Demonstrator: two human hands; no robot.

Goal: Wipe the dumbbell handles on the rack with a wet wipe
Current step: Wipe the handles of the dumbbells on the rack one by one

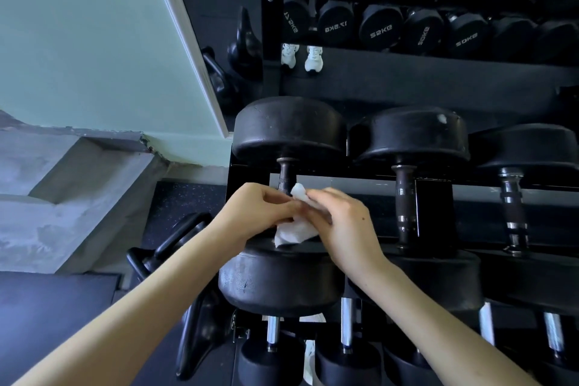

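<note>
Currently on handle no. 1: far-left dumbbell (pixel 288 131) on the rack (pixel 233 172), wiping step just under way.

L to R: my left hand (pixel 250 213) has its fingers curled, pinching the wet wipe (pixel 296 230) from the left. Wipe sits bunched vs. the lower part of the dumbbell handle (pixel 286 177), tail hanging over the near head. Can't tell if it wraps fully round, as my hands hide that. My right hand (pixel 344 222) curls over from the right, fingertips pinching the wipe's top corner. Next, I reckon: close wipe round the bar, twist & slide along its length, then shift right to the 2nd handle (pixel 405 204) and the 3rd handle (pixel 513 207).
</note>
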